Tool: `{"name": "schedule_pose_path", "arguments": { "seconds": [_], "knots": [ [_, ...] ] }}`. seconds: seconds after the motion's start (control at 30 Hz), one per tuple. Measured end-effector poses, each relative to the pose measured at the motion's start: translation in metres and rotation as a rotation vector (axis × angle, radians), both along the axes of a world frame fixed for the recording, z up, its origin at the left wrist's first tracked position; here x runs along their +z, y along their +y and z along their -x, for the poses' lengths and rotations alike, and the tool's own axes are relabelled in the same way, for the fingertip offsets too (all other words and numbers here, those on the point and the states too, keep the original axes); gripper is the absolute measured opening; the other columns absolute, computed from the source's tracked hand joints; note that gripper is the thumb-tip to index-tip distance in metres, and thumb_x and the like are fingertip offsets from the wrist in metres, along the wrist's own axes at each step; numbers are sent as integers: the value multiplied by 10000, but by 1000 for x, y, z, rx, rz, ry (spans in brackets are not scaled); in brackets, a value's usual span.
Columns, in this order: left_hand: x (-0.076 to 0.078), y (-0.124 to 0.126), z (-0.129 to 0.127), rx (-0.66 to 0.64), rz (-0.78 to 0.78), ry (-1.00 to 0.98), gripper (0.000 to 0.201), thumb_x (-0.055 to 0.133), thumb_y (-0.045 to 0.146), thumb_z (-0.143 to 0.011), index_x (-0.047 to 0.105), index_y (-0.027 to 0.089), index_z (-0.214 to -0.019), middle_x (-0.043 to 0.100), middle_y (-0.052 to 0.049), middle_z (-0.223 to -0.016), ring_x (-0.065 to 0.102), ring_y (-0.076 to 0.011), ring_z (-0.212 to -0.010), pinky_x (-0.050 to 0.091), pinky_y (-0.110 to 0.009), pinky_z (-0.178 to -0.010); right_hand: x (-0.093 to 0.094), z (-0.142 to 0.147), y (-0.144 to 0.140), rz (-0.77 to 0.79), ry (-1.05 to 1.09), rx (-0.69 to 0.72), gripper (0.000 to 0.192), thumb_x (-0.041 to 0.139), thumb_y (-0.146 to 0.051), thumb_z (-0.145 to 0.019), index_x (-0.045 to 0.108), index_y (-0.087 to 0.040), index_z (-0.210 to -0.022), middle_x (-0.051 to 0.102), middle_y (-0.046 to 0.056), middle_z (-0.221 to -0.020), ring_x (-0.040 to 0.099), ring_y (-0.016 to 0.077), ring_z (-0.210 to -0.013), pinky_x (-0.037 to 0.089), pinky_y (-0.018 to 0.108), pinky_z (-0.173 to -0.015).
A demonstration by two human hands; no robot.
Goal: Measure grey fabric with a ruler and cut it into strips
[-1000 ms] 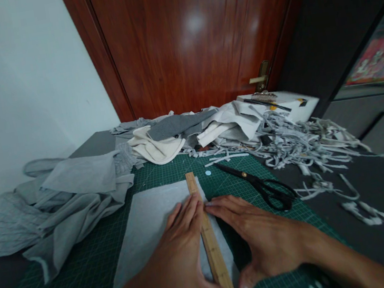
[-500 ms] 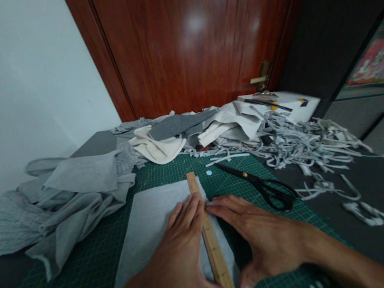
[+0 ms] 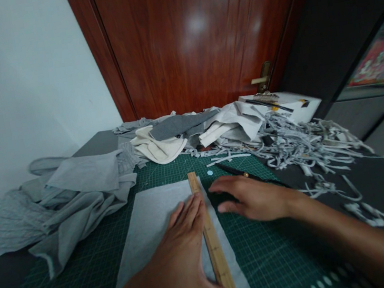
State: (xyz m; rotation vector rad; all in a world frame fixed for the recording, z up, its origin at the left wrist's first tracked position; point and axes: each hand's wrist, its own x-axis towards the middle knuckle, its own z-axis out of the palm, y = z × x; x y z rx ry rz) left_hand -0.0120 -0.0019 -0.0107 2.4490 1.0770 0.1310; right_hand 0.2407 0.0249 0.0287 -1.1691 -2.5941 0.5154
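My left hand (image 3: pixel 180 256) lies flat, fingers stretched out, on a wooden ruler (image 3: pixel 213 244) and the light grey fabric piece (image 3: pixel 148 218) under it. Fingertips and thumb rest along the ruler's left edge, and a narrow strip of fabric shows on its right side. To the right, my right hand (image 3: pixel 252 196) hovers over the green cutting mat (image 3: pixel 273 252) with thumb and fingers apart and nothing between them. Black scissors (image 3: pixel 231 169) lie just beyond it; their handles are mostly hidden behind the hand.
Grey fabric pieces (image 3: pixel 81 175) are heaped at left. White and grey cloth (image 3: pixel 234 121) lies piled at the back, near a wooden door (image 3: pixel 177 45). A tangle of cut fabric strips (image 3: pixel 303 142) and a white box (image 3: pixel 300 94) sit at the right rear.
My right hand has lifted off the fabric edge beside the ruler and moved to the right, now covering the scissors' handles. My left hand and the ruler have stayed put.
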Motion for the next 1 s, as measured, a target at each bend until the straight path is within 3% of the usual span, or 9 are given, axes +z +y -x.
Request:
{"name": "schedule_pose_path", "arguments": {
  "seconds": [0.13, 0.3, 0.47, 0.67, 1.0],
  "knots": [
    [4, 0, 0, -5, 7, 2, 1614, 799, 917, -505, 65, 149, -1721, 6, -215, -1764, 23, -456, -1620, 127, -667, -1304, -7, 0, 48, -135, -60, -194, 240, 586, -182, -1054, 757, -104, -1203, 760, 175, -1194, 718, 304, -1117, 532, 427, -1015],
    [8, -1, -2, -3, 35, 51, 1620, 775, 928, -515, 92, 70, -1707, -20, -233, -1752, 2, -430, -1624, 94, -620, -1320, -23, 6, 82, -160, -133, -302, 151, 694, -177, -991, 794, -102, -1076, 774, 184, -1099, 723, 316, -1072, 514, 396, -975],
    [8, -3, -4, 0, 35, 59, 1600, 764, 920, -549, 105, 16, -1693, -36, -237, -1744, -12, -429, -1624, 89, -627, -1320, -26, 11, 87, -165, -154, -364, 107, 702, -162, -972, 796, -136, -1015, 795, 159, -1084, 733, 291, -1054, 501, 334, -916],
    [1, -1, -2, -18, -2, 10, 1543, 774, 898, -569, 133, 77, -1707, 2, -218, -1758, 43, -447, -1624, 133, -649, -1315, -25, 15, 90, -159, -118, -424, 95, 696, -143, -914, 781, -148, -957, 814, 134, -952, 746, 285, -936, 496, 325, -788],
    [-34, 9, 10, -78, -91, -63, 1579, 762, 926, -552, 39, 151, -1723, -27, -182, -1778, 54, -471, -1621, 95, -648, -1321, -31, 14, 92, -118, 174, -443, 162, 718, -52, -835, 652, -195, -799, 731, 34, -779, 664, 200, -742, 447, 292, -709]
  ]
}}
